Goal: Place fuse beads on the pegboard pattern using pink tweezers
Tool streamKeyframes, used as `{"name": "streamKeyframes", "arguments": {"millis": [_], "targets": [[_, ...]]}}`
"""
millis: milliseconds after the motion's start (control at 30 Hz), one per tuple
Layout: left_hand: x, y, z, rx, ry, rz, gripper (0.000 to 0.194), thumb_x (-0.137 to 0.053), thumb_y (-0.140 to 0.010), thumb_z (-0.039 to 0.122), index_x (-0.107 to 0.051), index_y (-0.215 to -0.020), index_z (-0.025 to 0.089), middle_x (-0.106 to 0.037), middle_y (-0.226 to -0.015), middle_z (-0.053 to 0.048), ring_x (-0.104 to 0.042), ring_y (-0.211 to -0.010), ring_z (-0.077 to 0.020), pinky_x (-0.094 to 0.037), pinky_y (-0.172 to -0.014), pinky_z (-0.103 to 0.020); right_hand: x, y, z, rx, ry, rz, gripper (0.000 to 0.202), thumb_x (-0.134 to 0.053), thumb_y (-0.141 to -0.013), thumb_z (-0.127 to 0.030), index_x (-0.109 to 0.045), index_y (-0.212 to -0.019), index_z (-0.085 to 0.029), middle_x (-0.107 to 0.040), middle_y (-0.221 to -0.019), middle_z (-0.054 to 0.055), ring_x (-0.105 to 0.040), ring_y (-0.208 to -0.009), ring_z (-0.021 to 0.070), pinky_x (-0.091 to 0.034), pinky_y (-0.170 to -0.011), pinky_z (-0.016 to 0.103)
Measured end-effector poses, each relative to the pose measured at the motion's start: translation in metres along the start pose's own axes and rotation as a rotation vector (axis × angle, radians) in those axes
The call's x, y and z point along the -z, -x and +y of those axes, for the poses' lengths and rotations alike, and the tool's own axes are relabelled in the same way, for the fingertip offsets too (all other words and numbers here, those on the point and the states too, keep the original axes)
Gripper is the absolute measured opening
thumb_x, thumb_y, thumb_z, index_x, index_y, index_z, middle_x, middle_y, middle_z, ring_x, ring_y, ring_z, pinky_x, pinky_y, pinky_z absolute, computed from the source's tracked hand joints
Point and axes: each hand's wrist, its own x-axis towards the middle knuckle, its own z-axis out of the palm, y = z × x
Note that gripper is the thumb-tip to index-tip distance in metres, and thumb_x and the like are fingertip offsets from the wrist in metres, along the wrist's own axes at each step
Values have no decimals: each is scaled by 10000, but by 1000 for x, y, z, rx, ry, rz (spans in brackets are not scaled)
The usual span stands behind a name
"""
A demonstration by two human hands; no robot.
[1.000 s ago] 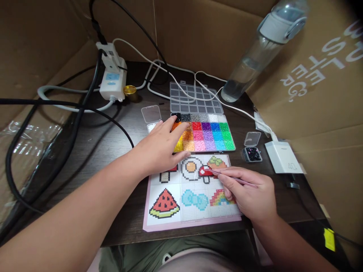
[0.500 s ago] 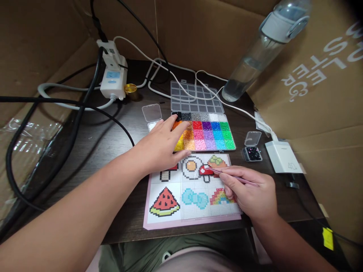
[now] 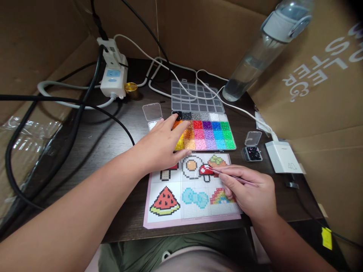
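My right hand [image 3: 249,189] pinches pink tweezers [image 3: 236,178], their tip at the red and white mushroom [image 3: 205,170] on the clear pegboard [image 3: 195,213]. Whether a bead sits in the tip is too small to tell. Also on the board are a fried egg [image 3: 191,166], a light blue bow [image 3: 195,198], and a rainbow [image 3: 221,196] partly behind my fingers. Spread flat, my left hand [image 3: 163,145] rests over the left side of the bead box [image 3: 210,134], covering some yellow and orange compartments. Under the board lies a pattern sheet [image 3: 167,221] with a watermelon slice.
A small open case of dark beads [image 3: 253,153] stands right of the box; another small case [image 3: 152,112] is beyond my left hand. Behind are a power strip [image 3: 114,77], a gold cup [image 3: 131,90], cables and a water bottle [image 3: 249,66]. A white charger [image 3: 283,156] lies right. Cardboard walls surround the desk.
Almost nothing differs. The tweezers' tip has shifted very slightly over the mushroom, while my left hand stays on the bead box.
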Motion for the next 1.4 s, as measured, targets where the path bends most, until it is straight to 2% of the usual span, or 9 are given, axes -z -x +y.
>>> {"name": "streamKeyframes", "arguments": {"millis": [167, 567, 833, 1133, 1400], "targets": [[0, 0, 1, 6, -13, -3, 768, -590, -909, 510, -299, -1535, 173, -281, -1592, -230, -296, -1476, -396, -324, -1162, -539, 0, -1, -1, -1, 12, 1, 87, -736, -849, -215, -816, -865, -186, -795, -949, 112, -559, -396, 74, -498, -353, 226], [-1, 0, -2, -4, 16, 15, 767, -596, -900, 504, -295, -1534, 195, -282, -1605, -199, -282, -1483, -396, -312, -1170, -547, -1, 0, -3, -18, 4, 14, 80, -749, -828, -223, -820, -849, -193, -795, -848, 95, -553, -385, 86, -475, -329, 227], [-1, -1, 0, 6, -7, -1, 771, -587, -907, 514, -293, -1538, 181, -274, -1597, -231, -290, -1480, -396, -323, -1162, -542, 0, 0, -2, -23, -19, 15, 74, -750, -833, -212, -820, -852, -198, -797, -849, 94, -550, -397, 82, -459, -342, 221], [-2, 1, -1, 2, 3, 9, 758, -592, -901, 511, -293, -1532, 214, -279, -1610, -187, -278, -1489, -382, -315, -1171, -535, -1, 0, -3, -37, -10, 26, 92, -756, -826, -258, -816, -847, -192, -794, -826, 92, -546, -388, 93, -463, -330, 236], [-2, 0, -1, 8, -7, 0, 783, -593, -905, 520, -291, -1542, 181, -270, -1599, -234, -294, -1477, -403, -326, -1157, -545, 0, 2, -1, -35, -5, 23, 76, -752, -834, -230, -818, -858, -200, -797, -863, 94, -548, -395, 81, -466, -349, 228]]}}
